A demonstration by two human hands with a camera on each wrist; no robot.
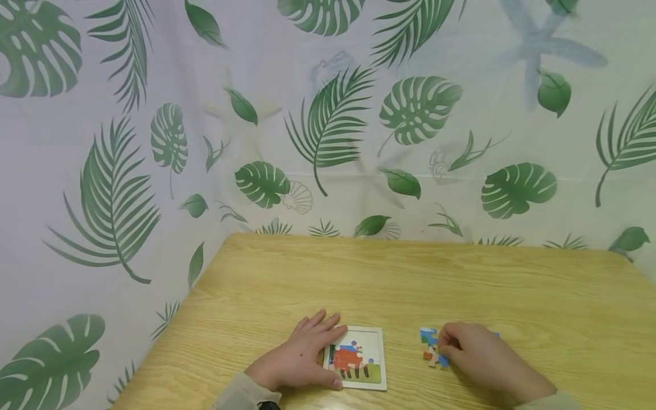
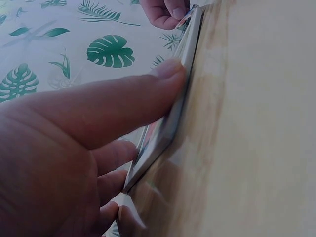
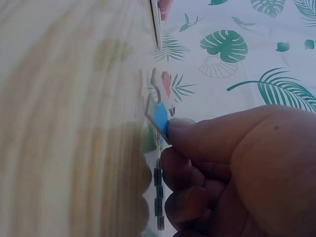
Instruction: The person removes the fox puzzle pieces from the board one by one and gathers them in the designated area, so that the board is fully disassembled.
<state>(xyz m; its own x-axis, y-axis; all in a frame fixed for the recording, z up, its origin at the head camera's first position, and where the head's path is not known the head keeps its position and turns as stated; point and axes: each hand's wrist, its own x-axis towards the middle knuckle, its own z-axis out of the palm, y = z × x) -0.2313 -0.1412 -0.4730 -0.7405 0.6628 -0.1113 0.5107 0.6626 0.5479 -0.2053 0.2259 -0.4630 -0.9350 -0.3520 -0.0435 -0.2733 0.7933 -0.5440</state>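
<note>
Leaf-print backdrop rising behind wooden table. Head view: left hand lying spread over puzzle board; right hand resting at loose pieces, right of board. Left wrist view: thumb touching board's rim; uneven push could skew it. Right wrist view: hand pinching blue piece; slack grip could drop it.

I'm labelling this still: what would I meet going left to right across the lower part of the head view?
Left sleeve, left-hand grip, white-rimmed jigsaw tray, loose jigsaw pieces, right-hand grip, right sleeve.
</note>
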